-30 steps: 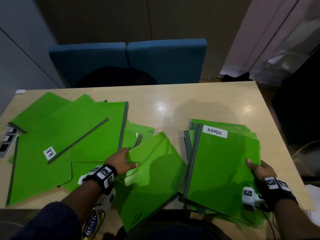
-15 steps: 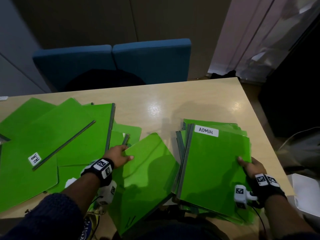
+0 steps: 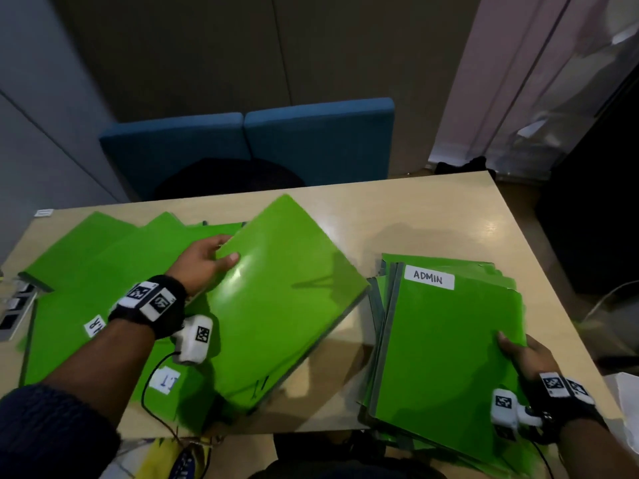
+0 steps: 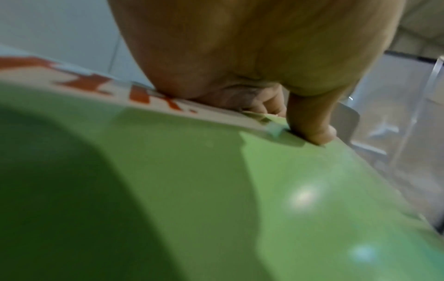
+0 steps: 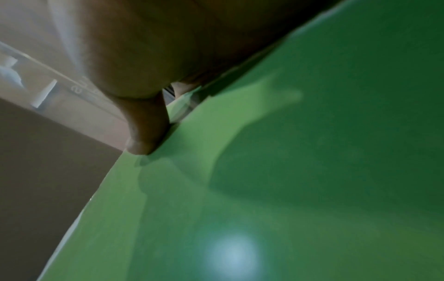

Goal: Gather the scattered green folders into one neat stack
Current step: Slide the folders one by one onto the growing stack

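My left hand (image 3: 211,259) grips the left edge of a green folder (image 3: 280,305), thumb on top and fingers underneath, and holds it tilted above the table. In the left wrist view the thumb (image 4: 312,121) presses on the folder (image 4: 216,199). To the right lies a stack of green folders (image 3: 446,357), the top one labelled ADMIN. My right hand (image 3: 518,354) holds the stack's right edge, thumb on top (image 5: 144,136). Several more green folders (image 3: 79,271) lie scattered on the left, one marked HR, one marked IT (image 3: 166,380).
The light wooden table (image 3: 380,209) has bare room at the back and between the lifted folder and the stack. A blue seat (image 3: 249,146) stands behind it. A socket block (image 3: 14,305) sits at the left edge. The stack overhangs the front edge.
My left hand has lifted the middle folder off the table and moved it up and away, uncovering the IT folder. The right hand stays on the ADMIN stack. The head view has shifted.
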The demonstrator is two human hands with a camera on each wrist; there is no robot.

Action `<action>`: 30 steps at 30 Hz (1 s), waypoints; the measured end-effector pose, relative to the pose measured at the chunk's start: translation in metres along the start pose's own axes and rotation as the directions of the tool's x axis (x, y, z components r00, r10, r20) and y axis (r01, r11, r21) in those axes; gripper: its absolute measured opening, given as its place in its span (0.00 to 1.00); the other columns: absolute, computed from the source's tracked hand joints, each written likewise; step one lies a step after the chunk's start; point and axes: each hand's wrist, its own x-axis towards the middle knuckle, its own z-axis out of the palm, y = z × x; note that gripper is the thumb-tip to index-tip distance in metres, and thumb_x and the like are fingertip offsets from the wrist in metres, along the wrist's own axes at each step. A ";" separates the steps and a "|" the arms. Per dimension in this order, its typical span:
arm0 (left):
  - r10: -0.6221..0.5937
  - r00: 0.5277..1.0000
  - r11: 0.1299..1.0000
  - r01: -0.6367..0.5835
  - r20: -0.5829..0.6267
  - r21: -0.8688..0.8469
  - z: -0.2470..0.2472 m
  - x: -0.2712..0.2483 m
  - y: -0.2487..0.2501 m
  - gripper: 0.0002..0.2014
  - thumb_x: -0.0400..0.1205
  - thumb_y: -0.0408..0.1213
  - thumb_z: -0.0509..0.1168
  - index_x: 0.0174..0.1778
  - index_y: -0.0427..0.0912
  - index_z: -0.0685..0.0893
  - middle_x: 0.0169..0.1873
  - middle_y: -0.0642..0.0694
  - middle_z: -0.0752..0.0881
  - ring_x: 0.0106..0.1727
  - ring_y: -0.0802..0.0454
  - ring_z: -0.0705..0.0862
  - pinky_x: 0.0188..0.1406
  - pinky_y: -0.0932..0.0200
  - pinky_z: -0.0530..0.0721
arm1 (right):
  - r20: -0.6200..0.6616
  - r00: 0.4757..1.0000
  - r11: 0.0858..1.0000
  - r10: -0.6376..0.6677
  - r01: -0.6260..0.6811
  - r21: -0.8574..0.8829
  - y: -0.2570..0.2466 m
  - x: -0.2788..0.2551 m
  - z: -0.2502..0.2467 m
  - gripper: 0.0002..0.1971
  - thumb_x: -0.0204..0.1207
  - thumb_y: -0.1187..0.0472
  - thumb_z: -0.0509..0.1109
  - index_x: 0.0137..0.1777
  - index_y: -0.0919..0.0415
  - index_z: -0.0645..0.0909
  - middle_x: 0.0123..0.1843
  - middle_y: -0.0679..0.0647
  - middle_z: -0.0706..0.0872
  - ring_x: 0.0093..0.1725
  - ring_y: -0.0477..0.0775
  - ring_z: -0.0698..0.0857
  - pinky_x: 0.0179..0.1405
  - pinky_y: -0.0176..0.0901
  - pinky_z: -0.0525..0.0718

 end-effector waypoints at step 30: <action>0.036 0.761 0.996 0.023 -0.647 0.082 -0.311 0.020 -0.079 0.24 0.78 0.45 0.72 0.71 0.50 0.79 0.60 0.42 0.85 0.58 0.44 0.84 0.62 0.44 0.80 | 0.250 0.966 0.957 -0.062 0.129 -0.260 -0.056 -0.048 0.217 0.19 0.80 0.52 0.71 0.61 0.68 0.83 0.46 0.65 0.88 0.41 0.63 0.88 0.34 0.43 0.84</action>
